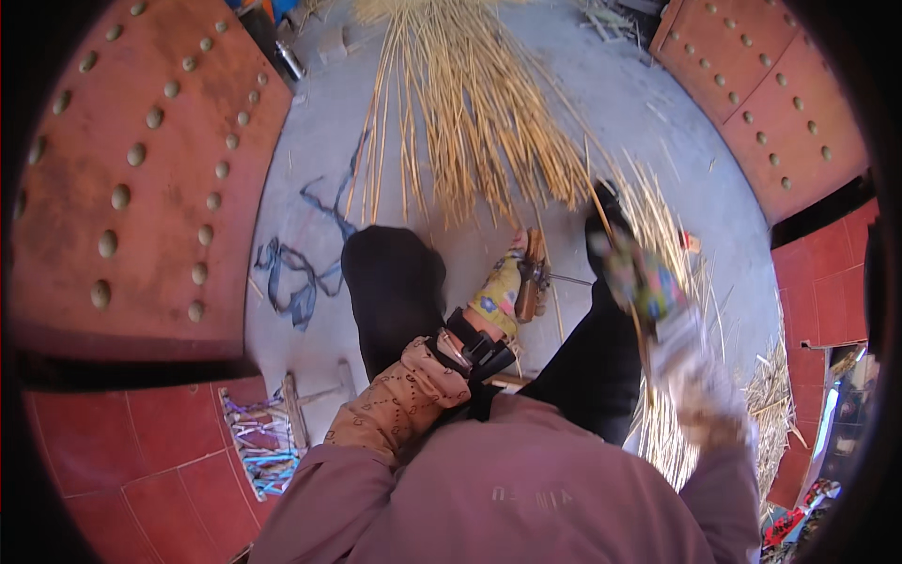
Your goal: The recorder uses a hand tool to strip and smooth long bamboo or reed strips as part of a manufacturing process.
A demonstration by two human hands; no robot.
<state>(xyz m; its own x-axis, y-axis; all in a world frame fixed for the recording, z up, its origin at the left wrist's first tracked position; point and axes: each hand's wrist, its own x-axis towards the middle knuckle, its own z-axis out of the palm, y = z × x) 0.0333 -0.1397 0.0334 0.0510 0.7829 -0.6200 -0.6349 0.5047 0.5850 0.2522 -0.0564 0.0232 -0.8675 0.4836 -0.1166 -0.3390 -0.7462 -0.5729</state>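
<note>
My left hand (496,289), in a yellow flowered glove, is closed around a wooden-handled tool (532,276) between my knees. A thin metal rod sticks out of the tool to the right. My right hand (645,280), in a multicoloured patterned glove, is smeared by motion beside my right knee. One long reed stalk (598,197) runs into it from above, and its fingers appear closed on that stalk. Ahead of both hands lies a large fanned bundle of dry reed stalks (470,113), its near ends toward me.
Paler stalks (658,423) lie along my right leg, with another heap (770,399) farther right. Studded reddish doors (160,188) stand at left and right. Blue strips (293,277) lie on the grey floor at left, near a wooden-framed rack (268,437). A metal flask (289,61) stands beyond.
</note>
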